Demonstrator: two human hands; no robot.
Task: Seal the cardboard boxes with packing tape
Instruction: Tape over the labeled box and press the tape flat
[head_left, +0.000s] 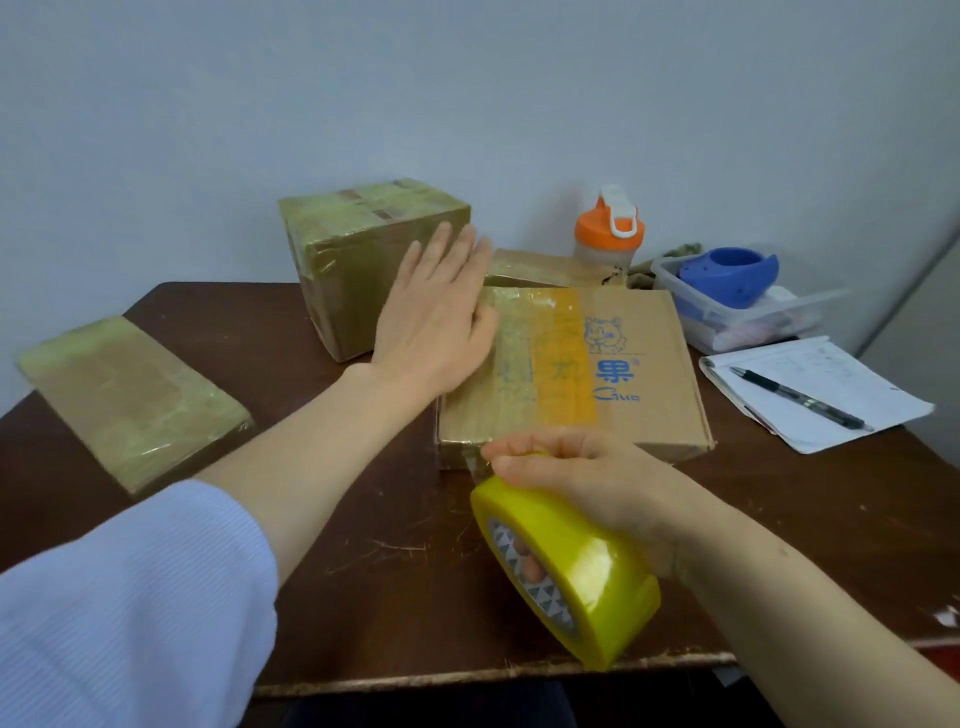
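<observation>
Flat cardboard box (644, 374) centre table, yellow tape strip (563, 364) across lid; left hand (434, 322) fingers straight, pressing box's left part; right hand (587, 478) grips tape roll (566, 571) near edge; strip uncut; tall box (353, 260) far, flat parcel (130, 400) left already wrapped.

Probably a small office: scuffed desk (363, 597), notepad (831, 384) with pen (800, 398), taped parcels (130, 400).
</observation>
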